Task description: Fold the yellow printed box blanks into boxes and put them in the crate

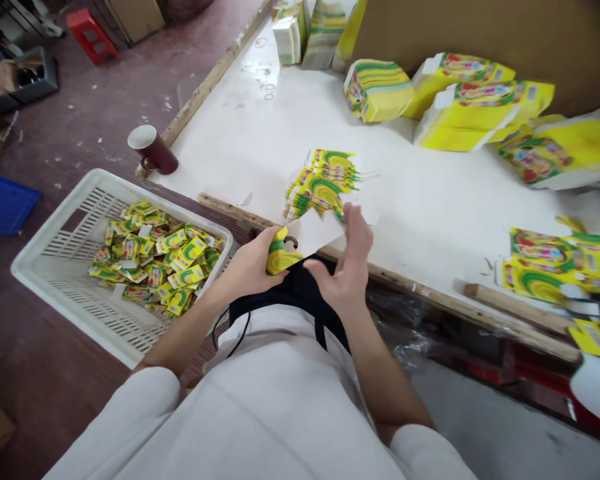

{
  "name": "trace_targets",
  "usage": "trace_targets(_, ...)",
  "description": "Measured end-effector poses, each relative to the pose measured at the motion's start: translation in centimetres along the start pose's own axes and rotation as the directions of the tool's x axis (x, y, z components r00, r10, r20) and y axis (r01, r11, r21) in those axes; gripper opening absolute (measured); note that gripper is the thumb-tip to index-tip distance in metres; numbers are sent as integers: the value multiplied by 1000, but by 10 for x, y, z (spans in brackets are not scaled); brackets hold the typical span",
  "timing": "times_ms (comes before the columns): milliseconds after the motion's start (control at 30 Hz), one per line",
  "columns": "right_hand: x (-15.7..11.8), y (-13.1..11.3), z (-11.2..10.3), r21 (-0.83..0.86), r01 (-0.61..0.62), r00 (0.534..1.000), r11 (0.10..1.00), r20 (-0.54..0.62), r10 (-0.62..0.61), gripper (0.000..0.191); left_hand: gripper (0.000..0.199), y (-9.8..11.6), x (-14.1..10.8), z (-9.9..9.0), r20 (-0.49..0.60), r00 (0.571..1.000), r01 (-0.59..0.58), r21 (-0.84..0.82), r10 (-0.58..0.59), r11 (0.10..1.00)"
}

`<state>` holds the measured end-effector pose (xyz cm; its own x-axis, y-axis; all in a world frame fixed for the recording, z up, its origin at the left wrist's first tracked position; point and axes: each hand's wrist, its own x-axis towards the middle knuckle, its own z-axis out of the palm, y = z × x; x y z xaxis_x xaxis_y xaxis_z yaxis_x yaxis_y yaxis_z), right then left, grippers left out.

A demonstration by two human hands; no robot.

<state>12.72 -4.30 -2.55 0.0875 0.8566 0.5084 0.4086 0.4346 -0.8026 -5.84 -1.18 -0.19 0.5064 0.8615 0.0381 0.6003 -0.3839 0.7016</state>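
Observation:
My left hand (pixel 253 268) is closed on a small carton blank, whose yellow-green printed panel (pixel 280 260) shows beside the fingers. A white unprinted panel (pixel 317 233) with a rounded notch sticks out to the right, apparently part of the same blank. My right hand (pixel 347 267) is open, thumb and fingers apart, at the right end of that white panel; I cannot tell whether it touches. Just beyond both hands, a fanned pile of yellow-green printed blanks (pixel 320 187) lies on the white table (pixel 240 147).
To the left stands a white slotted basket (pixel 45 257) with many small yellow cartons (pixel 155 257). A maroon mug (pixel 155 150) is at the table's left corner. Stacked blanks (pixel 485 110) line the back, and more blanks (pixel 545 263) lie at right near a wooden strip (pixel 517 308).

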Motion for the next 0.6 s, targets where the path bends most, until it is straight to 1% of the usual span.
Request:
trace_targets(33, -1, 1, 4, 174, -139, 990, 975, 17, 138, 65, 80, 1, -1, 5, -41, 999, -33, 30, 35, 999)
trace_targets(67, -1, 2, 8, 348, -279, 960, 895, 102, 259, 63, 83, 1, -2, 8, -60, 995, -76, 53, 80, 996)
trace_targets(100, -1, 3, 11, 483, -412, 911, 772, 237, 338, 59, 86, 1, -2, 11, -65, 990, -121, 71, 126, 990)
trace_targets(133, 0, 4, 13, 563, -528, 848, 636, 381, 368, 56, 88, 0, -3, 13, -57, 984, -163, 91, 169, 982)
trace_targets(167, 1, 5, 13, 592, -618, 785, 518, 506, 358, 54, 87, -1, -4, 14, -41, 978, -200, 112, 206, 973)
trace_targets(200, 2, 5, 13, 588, -680, 729, 437, 601, 327, 53, 84, -2, -5, 15, -21, 971, -232, 132, 237, 964)
trace_targets(233, 3, 6, 12, 573, -720, 688, 391, 664, 292, 55, 79, -3, -5, 15, -6, 965, -257, 150, 261, 955)
trace_targets(300, 4, 8, 10, 547, -755, 643, 362, 727, 241, 66, 67, -6, -6, 16, 5, 959, -281, 171, 284, 944)
trace_targets(367, 2, 11, 11, 540, -775, 621, 329, 748, 233, 80, 55, -7, -5, 18, -2, 959, -278, 174, 283, 945)
trace_targets(400, 1, 12, 13, 545, -781, 618, 303, 744, 253, 83, 52, -8, -3, 19, -2, 962, -270, 168, 274, 948)
trace_targets(467, -4, 15, 20, 560, -780, 625, 278, 715, 313, 85, 56, -9, 0, 21, 13, 966, -256, 147, 257, 956)
trace_targets(500, -6, 17, 25, 570, -766, 643, 298, 681, 350, 85, 59, -9, 1, 22, 21, 966, -258, 136, 257, 957)
trace_targets(533, -8, 19, 31, 575, -744, 668, 340, 638, 383, 87, 63, -10, 3, 24, 23, 964, -266, 128, 266, 955)
trace_targets(600, -12, 23, 41, 552, -699, 715, 454, 557, 424, 99, 67, -12, 5, 27, -3, 956, -291, 124, 294, 949)
